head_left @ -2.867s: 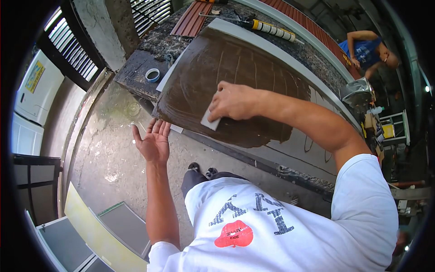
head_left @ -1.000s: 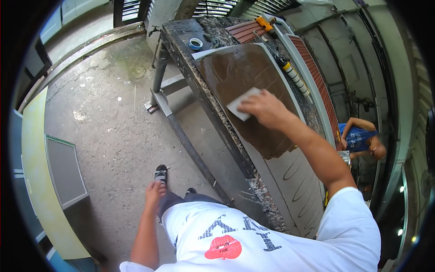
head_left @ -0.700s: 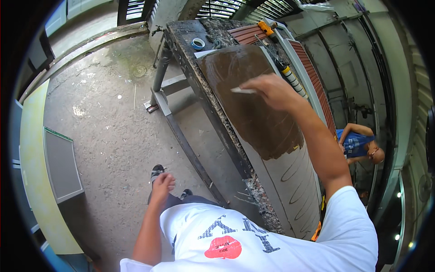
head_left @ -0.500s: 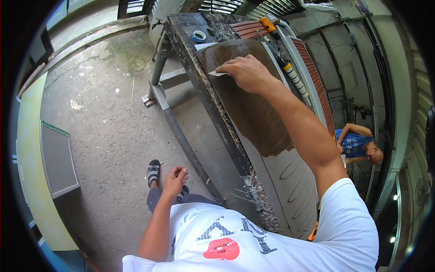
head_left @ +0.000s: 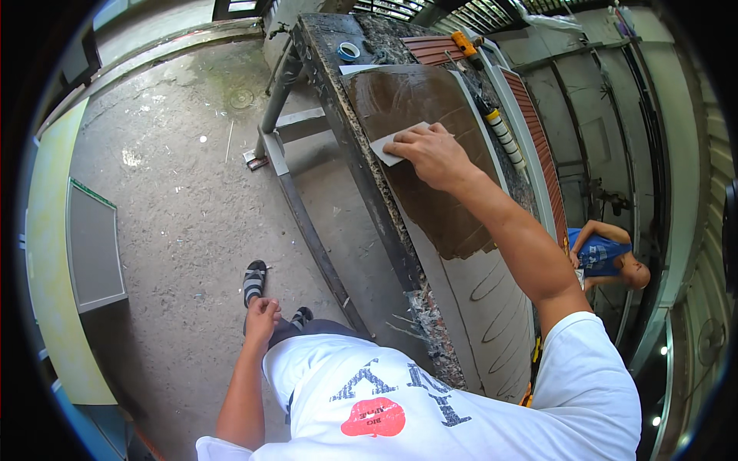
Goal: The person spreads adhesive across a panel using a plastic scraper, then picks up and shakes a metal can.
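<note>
Head view: R hand (head_left: 432, 156) is seen over the brown coating (head_left: 450, 211), w/ a flat white card (head_left: 384, 156) pinched betw. its fingers; card is laid low on the coating, close to the L edge of the table (head_left: 317, 34). L hand (head_left: 263, 319) is held well clear of the table, fingers loosely curled, nothing seen in them. Brown coating lies on a pale surface, ragged at the near end, where dark looped lines (head_left: 492, 288) are left uncovered.

Risks (judged): if card is carried past the edge, coating could be dragged off & dripped on the floor (head_left: 192, 223). If card is tilted or pressed unevenly, ridges or thin patches could be left; faint streaks are already seen. If grip is too shallow, fingertips could be smeared or the film scored. Caulking tube (head_left: 503, 138) lies just beyond the far side; it could be knocked if reach is overrun. Tape roll (head_left: 347, 59), near the far-L corner: less exposed.
</note>
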Demonstrator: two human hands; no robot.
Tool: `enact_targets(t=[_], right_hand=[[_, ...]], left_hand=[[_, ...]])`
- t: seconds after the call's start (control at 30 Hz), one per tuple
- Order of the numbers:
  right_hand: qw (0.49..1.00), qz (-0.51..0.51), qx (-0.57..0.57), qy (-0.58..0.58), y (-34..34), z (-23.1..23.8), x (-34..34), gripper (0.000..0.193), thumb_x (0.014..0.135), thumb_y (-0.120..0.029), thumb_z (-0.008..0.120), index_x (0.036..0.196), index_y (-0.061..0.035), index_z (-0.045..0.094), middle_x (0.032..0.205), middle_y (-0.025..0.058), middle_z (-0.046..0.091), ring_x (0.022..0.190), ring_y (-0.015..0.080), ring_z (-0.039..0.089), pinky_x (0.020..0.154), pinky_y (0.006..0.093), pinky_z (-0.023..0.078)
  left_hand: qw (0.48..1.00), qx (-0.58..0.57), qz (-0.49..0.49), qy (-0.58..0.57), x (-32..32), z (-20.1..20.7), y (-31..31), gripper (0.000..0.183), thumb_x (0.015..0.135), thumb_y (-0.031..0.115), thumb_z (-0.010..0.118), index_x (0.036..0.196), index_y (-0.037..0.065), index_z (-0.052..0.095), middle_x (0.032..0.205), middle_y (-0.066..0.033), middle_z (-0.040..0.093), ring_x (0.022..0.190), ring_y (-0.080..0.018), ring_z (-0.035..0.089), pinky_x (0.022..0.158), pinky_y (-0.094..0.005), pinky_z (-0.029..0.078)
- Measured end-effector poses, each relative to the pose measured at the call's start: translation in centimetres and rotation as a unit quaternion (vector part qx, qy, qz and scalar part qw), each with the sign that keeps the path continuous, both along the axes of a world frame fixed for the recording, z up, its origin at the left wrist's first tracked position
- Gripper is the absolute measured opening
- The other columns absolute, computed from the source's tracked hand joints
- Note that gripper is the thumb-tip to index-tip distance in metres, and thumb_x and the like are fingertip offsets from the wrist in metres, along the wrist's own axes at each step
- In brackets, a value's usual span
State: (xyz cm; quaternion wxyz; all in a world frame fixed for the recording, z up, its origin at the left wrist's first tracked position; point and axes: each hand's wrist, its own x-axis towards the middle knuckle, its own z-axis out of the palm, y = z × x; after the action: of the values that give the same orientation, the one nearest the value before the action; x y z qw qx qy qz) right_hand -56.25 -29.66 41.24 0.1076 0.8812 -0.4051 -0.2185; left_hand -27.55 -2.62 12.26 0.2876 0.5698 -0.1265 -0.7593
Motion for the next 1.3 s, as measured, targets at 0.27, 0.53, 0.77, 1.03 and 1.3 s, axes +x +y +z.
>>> enact_targets(t=[0.27, 0.53, 0.77, 1.03, 1.3], right_hand=[[1.0, 0.01, -0.012, 0.004, 5.0, 0.6, -1.8, 0.033, 0.085, -0.013, 0.05, 0.114, -0.0201, 0.062, 0.113, -0.0044, 0.061, 0.104, 0.016, 0.057, 0.089, 0.0342, 0.037], [0.99, -0.023, 0.134, 0.042, 7.4, 6.4, -3.5, 0.027, 0.086, -0.013, 0.053, 0.108, -0.0182, 0.067, 0.104, -0.0035, 0.068, 0.1, 0.018, 0.061, 0.088, 0.0369, 0.039], [0.996, -0.074, 0.024, -0.052, -4.5, 4.2, 1.9, 0.03, 0.09, -0.008, 0.052, 0.114, -0.0171, 0.068, 0.111, -0.0024, 0.07, 0.1, 0.0209, 0.062, 0.088, 0.0371, 0.039], [0.999, -0.043, 0.031, -0.011, -7.1, 0.5, 3.5, 0.033, 0.091, -0.011, 0.048, 0.114, -0.0204, 0.069, 0.109, -0.0029, 0.069, 0.101, 0.0206, 0.06, 0.089, 0.0393, 0.036], [0.999, -0.023, 0.038, 0.031, -1.7, 0.8, 1.4, 0.032, 0.088, -0.011, 0.051, 0.113, -0.0217, 0.068, 0.111, -0.0046, 0.067, 0.103, 0.0175, 0.058, 0.092, 0.0381, 0.035]], left_hand=[[1.0, -0.002, 0.029, -0.01, 0.5, -0.2, 0.2, 0.017, 0.094, 0.018, 0.058, 0.102, 0.003, 0.059, 0.082, -0.004, 0.059, 0.062, -0.0073, 0.051, 0.055, -0.0183, 0.041], [0.996, 0.012, 0.083, 0.017, 1.5, -0.6, 0.9, 0.009, 0.095, 0.014, 0.056, 0.1, 0.007, 0.058, 0.078, -0.0019, 0.058, 0.058, -0.006, 0.049, 0.05, -0.0179, 0.039], [0.997, 0.023, 0.079, -0.007, 2.8, -1.1, 1.9, 0.01, 0.095, 0.016, 0.056, 0.1, 0.007, 0.059, 0.079, -0.0017, 0.059, 0.06, -0.006, 0.05, 0.052, -0.0178, 0.039], [0.993, 0.057, 0.09, -0.042, 4.6, -2.7, 3.3, 0.013, 0.095, 0.019, 0.056, 0.1, 0.008, 0.059, 0.081, -0.002, 0.06, 0.061, -0.0067, 0.053, 0.054, -0.0187, 0.041], [0.995, 0.056, 0.072, -0.047, 4.5, -2.1, 2.3, 0.014, 0.095, 0.021, 0.057, 0.101, 0.008, 0.059, 0.081, -0.0021, 0.061, 0.063, -0.0072, 0.054, 0.056, -0.0193, 0.042]])
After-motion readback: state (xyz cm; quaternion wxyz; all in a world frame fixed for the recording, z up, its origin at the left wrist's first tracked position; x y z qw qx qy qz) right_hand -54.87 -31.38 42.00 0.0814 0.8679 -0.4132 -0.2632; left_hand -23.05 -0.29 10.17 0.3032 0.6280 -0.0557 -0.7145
